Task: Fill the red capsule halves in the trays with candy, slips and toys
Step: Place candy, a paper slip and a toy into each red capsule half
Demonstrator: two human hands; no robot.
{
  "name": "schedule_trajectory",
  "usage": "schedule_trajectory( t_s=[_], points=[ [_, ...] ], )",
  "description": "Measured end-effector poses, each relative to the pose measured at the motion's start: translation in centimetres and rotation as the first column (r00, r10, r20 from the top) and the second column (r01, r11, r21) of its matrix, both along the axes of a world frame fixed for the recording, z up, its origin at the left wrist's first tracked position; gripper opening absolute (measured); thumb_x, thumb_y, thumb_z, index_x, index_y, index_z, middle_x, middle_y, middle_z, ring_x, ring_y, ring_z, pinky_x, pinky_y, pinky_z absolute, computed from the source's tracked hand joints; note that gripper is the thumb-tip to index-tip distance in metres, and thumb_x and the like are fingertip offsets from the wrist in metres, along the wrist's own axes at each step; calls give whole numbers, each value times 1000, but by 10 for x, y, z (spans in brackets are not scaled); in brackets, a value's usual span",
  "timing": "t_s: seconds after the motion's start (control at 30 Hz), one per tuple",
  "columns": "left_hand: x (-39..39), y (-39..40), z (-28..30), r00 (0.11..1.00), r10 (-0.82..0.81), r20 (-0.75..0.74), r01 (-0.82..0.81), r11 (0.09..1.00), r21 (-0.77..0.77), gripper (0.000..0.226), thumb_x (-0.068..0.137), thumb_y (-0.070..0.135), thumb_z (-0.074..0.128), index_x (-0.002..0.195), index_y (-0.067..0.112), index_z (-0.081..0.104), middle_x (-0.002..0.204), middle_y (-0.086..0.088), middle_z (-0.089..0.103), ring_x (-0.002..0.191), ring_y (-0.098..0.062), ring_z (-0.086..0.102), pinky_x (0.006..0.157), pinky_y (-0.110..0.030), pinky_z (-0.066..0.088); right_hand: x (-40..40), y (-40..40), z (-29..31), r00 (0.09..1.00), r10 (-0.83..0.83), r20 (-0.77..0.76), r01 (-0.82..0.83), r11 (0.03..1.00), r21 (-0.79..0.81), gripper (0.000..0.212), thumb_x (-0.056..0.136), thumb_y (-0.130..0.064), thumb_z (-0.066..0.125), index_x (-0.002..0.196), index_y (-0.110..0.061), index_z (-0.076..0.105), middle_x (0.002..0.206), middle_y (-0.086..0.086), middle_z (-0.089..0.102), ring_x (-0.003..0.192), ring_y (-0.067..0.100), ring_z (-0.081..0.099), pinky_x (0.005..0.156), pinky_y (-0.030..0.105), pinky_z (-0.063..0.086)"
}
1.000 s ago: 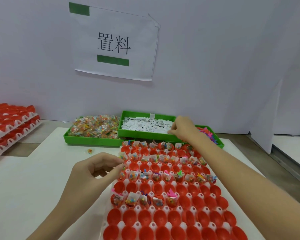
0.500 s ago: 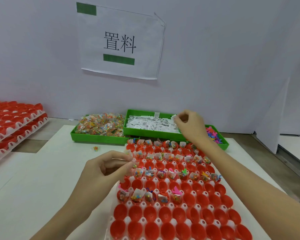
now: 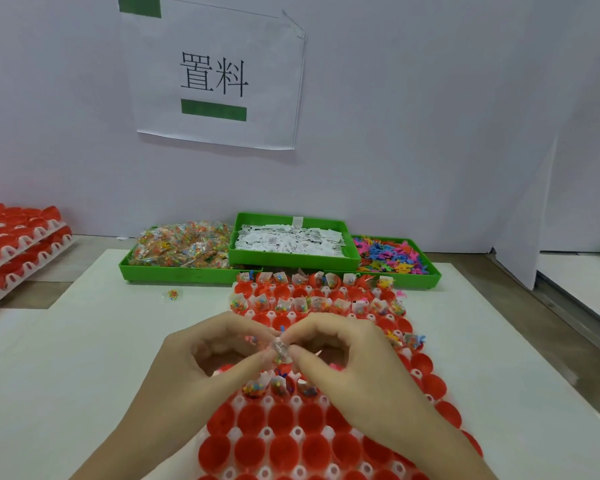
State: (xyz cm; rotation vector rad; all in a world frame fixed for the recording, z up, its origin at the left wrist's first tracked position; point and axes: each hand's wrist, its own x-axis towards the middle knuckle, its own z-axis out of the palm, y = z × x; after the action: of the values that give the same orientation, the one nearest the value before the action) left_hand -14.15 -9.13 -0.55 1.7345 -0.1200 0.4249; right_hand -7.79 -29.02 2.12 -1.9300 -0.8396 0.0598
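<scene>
A white tray of red capsule halves lies in front of me; its far rows hold candy packets, slips and toys, while the near rows are bare red cups. Above the middle rows my left hand and my right hand meet fingertip to fingertip. Together they pinch a small clear candy packet with a slip. Behind the tray stand green bins: candy packets, white slips and coloured plastic toys.
Stacked trays of red capsule halves sit at the far left. One loose candy packet lies on the white table left of the tray. A paper sign hangs on the wall; a white partition stands at right.
My right hand came back from the slip bin to the tray's middle and met my left hand. Both now pinch the same small packet. The view has tilted downward.
</scene>
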Motion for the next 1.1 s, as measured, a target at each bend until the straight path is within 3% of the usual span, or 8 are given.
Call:
schedule_trajectory(
  t_s=[0.13,0.3,0.47,0.57,0.7,0.8,0.93,1.1],
  points=[
    [-1,-2,-2,999,9,41,-12,997,76,35,76,16,84,109,25,76,93,-9,77,81,-27,74,72,-29,60,-2,-4,-6,998,11,-63,-10,1000,17,18,96,-16,69,99,-33,76,92,-12,73,82,11,70,73,27,59],
    [1,-4,-2,996,47,71,-59,983,173,19,73,23,82,91,28,80,84,-3,77,75,-19,73,68,-21,57,0,-8,-11,987,30,-156,-20,998,66,18,98,-16,65,102,-30,75,92,-6,75,85,13,74,76,29,61],
    [1,-4,-2,1000,14,13,-15,998,65,17,71,15,82,86,18,76,81,-12,75,74,-24,75,70,-22,59,9,-18,0,994,-24,-103,26,999,19,20,100,-14,61,99,-26,77,92,-9,76,89,11,73,79,31,61],
    [0,-3,0,1000,-1,-12,1,999,36,16,70,15,83,83,17,75,78,-14,74,70,-23,73,68,-20,58,29,-29,10,985,-175,-7,175,984,-20,23,99,-13,61,95,-29,76,87,-12,75,84,6,72,75,25,60],
    [-1,-2,2,999,38,-17,-37,998,58,16,69,14,84,82,17,76,75,-12,74,68,-23,73,66,-16,55,88,-40,18,905,-339,256,401,880,-255,19,100,-16,58,101,-26,74,88,-15,71,75,1,65,68,11,49],
    [-1,-1,3,998,60,-21,-59,996,72,16,70,14,84,83,19,76,74,-12,74,68,-23,73,64,-15,54,153,-48,11,832,-385,400,533,756,-380,22,101,-10,53,108,-15,73,102,1,73,75,5,59,76,24,48],
    [1,1,3,996,94,-4,-93,993,74,17,70,12,84,83,18,77,74,-11,74,67,-22,72,64,-17,55,222,-64,-5,804,-324,499,581,610,-539,31,98,2,54,121,-12,69,119,13,71,104,28,67,90,39,55],
    [2,3,3,995,102,16,-103,990,97,17,69,10,84,81,18,76,72,-10,73,66,-23,70,66,-20,56,253,-69,-9,832,-182,524,517,598,-613,41,100,2,53,135,-16,65,125,15,70,109,31,66,93,45,54]
  ],
)
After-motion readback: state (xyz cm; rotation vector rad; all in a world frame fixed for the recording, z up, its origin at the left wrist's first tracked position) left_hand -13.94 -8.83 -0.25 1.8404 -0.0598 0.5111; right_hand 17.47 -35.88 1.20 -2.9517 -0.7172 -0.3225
